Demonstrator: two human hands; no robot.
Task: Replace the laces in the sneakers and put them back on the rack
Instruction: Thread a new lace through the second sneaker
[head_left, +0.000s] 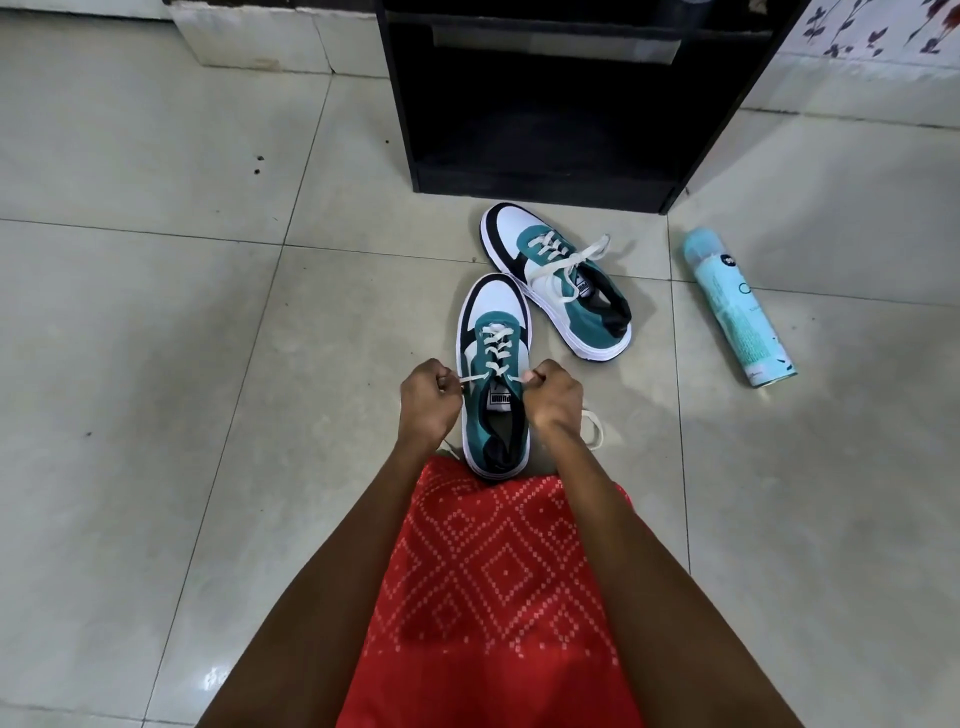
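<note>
Two teal, white and black sneakers stand on the tiled floor. The near sneaker (493, 364) points away from me, with a cream lace (493, 340) threaded through its eyelets. My left hand (428, 402) grips the lace's left end beside the tongue. My right hand (556, 397) grips the right end, and a loose loop of it trails on the floor behind that wrist. The far sneaker (561, 283) lies angled to the right, its cream lace threaded with the ends lying loose across it. The black rack (545, 104) stands beyond both shoes.
A pale blue spray can (737, 306) lies on its side on the floor to the right of the sneakers. My red patterned garment (493, 597) covers the floor in front of me. A white wall base runs along the far left.
</note>
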